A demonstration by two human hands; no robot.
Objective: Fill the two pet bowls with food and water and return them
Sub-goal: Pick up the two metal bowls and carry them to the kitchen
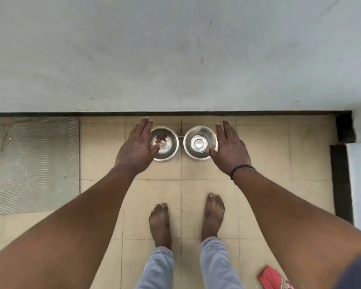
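Observation:
Two steel pet bowls stand side by side on the tiled floor close to the wall. The left bowl (167, 142) holds a few brown food bits at its far side. Inside the right bowl (198, 141) I see only a shiny bottom; whether it holds water I cannot tell. My left hand (137, 144) hovers flat over the left bowl's left rim, fingers apart, thumb over the bowl. My right hand (230, 146), with a black wrist band, is flat beside the right bowl's right rim, thumb at the rim. Neither hand grips anything.
A pale wall (175, 59) with a dark skirting rises just behind the bowls. A grey ribbed mat (33, 163) lies at the left. My bare feet (186, 217) stand just behind the bowls. A red cloth (273, 278) lies at lower right. A wall corner (342, 184) juts out on the right.

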